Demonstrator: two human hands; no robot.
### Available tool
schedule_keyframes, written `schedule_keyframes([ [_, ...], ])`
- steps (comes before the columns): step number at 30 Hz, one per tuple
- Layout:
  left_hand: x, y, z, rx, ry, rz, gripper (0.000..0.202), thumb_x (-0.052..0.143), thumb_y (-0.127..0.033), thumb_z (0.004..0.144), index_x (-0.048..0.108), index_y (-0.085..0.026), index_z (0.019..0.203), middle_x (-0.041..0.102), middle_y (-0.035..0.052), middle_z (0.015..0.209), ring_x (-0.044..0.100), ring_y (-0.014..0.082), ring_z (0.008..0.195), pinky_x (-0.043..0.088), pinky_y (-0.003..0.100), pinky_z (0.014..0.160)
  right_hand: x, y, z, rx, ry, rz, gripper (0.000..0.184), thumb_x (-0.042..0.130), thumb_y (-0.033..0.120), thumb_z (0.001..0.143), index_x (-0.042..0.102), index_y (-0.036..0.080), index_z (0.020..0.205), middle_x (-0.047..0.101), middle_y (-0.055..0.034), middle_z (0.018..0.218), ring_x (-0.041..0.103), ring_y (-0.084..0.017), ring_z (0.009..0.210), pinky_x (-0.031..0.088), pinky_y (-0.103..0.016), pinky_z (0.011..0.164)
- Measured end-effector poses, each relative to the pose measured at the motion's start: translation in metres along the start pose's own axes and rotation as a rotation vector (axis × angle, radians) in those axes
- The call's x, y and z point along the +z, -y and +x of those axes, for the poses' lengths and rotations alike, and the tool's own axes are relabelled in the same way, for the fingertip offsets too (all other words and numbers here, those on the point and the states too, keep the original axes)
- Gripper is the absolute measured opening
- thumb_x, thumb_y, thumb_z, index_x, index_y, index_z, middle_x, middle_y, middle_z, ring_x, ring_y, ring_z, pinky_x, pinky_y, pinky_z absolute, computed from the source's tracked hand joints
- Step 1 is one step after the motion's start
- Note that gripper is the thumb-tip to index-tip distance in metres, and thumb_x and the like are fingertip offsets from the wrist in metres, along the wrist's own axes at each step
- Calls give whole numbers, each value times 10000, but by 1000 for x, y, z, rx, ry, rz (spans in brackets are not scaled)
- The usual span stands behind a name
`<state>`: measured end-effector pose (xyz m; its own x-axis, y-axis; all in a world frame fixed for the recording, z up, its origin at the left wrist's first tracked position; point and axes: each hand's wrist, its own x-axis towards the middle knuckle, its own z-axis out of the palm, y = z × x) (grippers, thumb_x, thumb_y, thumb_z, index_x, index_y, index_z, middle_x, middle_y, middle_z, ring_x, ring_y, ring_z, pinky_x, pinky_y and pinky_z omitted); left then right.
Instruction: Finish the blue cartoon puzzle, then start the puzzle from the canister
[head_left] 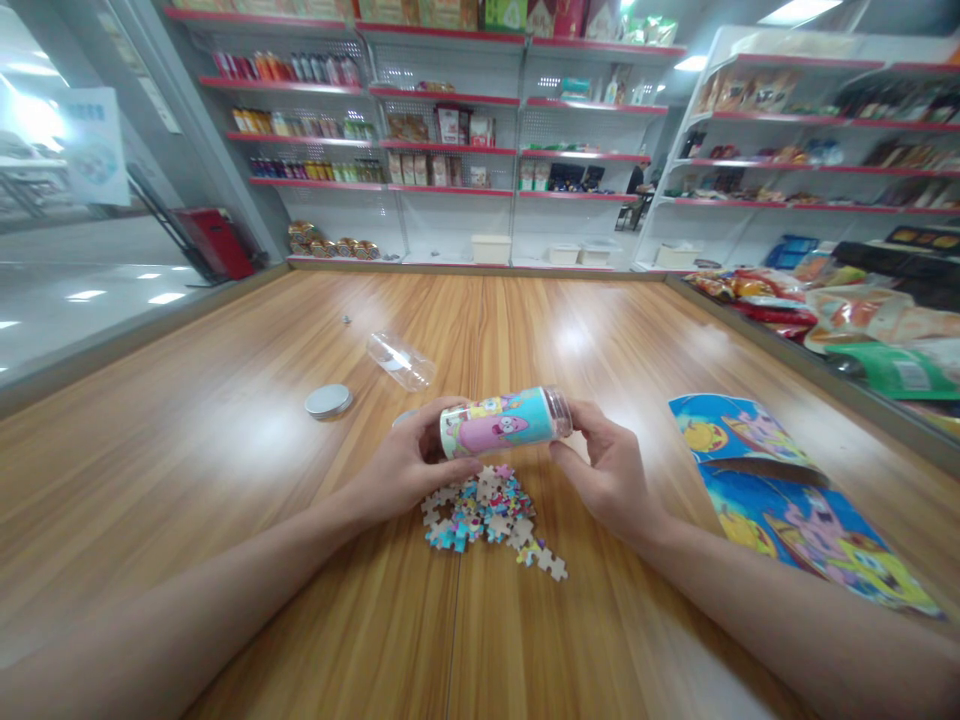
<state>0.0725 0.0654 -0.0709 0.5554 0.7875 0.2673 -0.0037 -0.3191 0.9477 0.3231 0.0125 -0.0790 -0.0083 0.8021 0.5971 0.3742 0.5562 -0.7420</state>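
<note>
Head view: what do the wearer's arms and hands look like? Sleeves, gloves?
Bare left forearm, bare right forearm: no sleeves, watch or cables showing. Ungloved left hand, ungloved right hand, no visible markings; both partly hidden, so rings can't be excluded.

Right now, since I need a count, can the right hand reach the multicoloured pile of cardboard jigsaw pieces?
Probably yes: the pile lies close by, its near side uncovered, though the right hand is holding the cartoon-printed plastic cylinder.

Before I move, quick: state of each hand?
Left hand: closed, holding the cartoon-labelled jar on its side.
Right hand: curled, fingers at the jar's clear neck; whether it grips cannot be told.
</note>
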Motion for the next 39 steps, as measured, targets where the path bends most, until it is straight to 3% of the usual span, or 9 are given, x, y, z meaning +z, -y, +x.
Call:
schedule_keyframes([
  [3, -1, 4, 2, 25, -80, -39, 631, 815, -252, 793, 498, -203, 1336, 659, 80, 1192, 666, 213, 1034, 578, 296, 850, -1, 3, -1, -85, -67, -97, 532, 614, 120, 845, 631, 256, 1360, 675, -86, 1193, 614, -246, 1028, 540, -422, 885],
  [7, -3, 7, 2, 29, -142, -56, 624, 796, -191, 802, 491, -231, 1346, 665, 45, 1155, 669, 180, 1018, 571, 249, 847, 0, 7, -2, -158, -7, -152, 602, 614, 97, 832, 593, 272, 1408, 678, -86, 1231, 586, -275, 1115, 539, -461, 930],
  [13, -4, 11, 1, 49, -151, -66, 605, 806, -186, 803, 533, -254, 1339, 668, 30, 1162, 681, 177, 1018, 579, 249, 863, 1, 4, -2, -89, 47, -118, 574, 620, 115, 828, 601, 219, 1392, 653, -99, 1214, 579, -261, 1124, 517, -433, 968],
  [19, -3, 10, -2, 92, -163, -47, 546, 798, -203, 819, 555, -238, 1307, 670, 49, 1189, 683, 196, 1037, 588, 274, 867, 0, -5, -2, 10, 65, -3, 580, 619, 132, 806, 613, 243, 1375, 650, -81, 1221, 588, -236, 1075, 499, -406, 927],
  [27, -4, 11, -1, 145, -163, -35, 527, 789, -170, 829, 561, -249, 1297, 675, 38, 1188, 679, 191, 1064, 589, 267, 886, -3, -13, 2, 25, 127, 124, 676, 640, 154, 768, 559, 283, 1427, 646, -60, 1331, 587, -260, 1141, 477, -412, 928],
  [39, -5, 14, 0, 190, -159, -50, 525, 783, -132, 824, 575, -258, 1290, 681, 28, 1170, 692, 168, 1034, 591, 233, 869, -6, -10, 4, 53, 161, 220, 668, 649, 161, 748, 577, 294, 1398, 598, -53, 1367, 540, -273, 1202, 431, -391, 930],
])
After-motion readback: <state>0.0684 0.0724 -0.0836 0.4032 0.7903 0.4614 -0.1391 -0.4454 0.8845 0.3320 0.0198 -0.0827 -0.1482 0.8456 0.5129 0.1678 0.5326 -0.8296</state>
